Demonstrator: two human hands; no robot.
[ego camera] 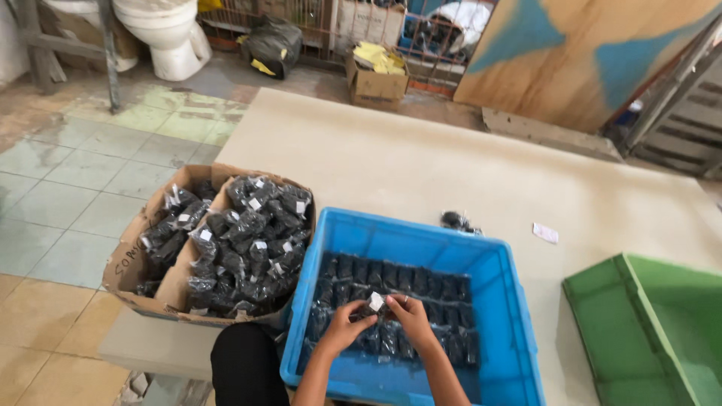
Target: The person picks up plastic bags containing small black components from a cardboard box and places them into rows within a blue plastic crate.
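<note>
Left hand and right hand are together inside the blue crate on the tabletop, both pinching one small black packet above packed rows. Cardboard box of packets sits just left.

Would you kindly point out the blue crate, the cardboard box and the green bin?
blue crate point(505, 301): head view, right wall.
cardboard box point(126, 259): head view, left outer flap.
green bin point(602, 312): head view, left wall.
</note>
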